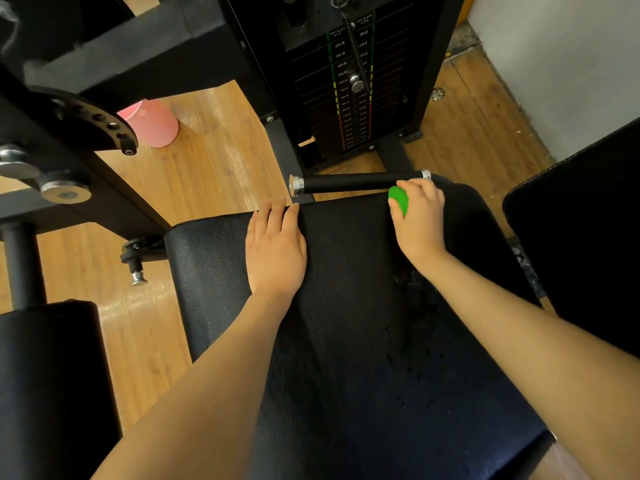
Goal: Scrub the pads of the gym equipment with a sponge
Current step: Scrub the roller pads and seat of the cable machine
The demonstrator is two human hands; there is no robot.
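A black leather seat pad (346, 323) fills the middle of the head view, with wet specks on its right half. My left hand (275, 247) lies flat on the pad near its far edge, fingers straight. My right hand (420, 216) grips a bright green sponge (399, 199) at the pad's far right corner, beside the black handle bar (356, 182). Most of the sponge is hidden inside my fingers.
A black weight stack (349, 81) with a selector pin stands beyond the seat. A pink bucket (152, 123) sits on the wooden floor at the left. Black pads lie at the lower left (52, 386) and right (585, 237). A machine frame crosses the upper left.
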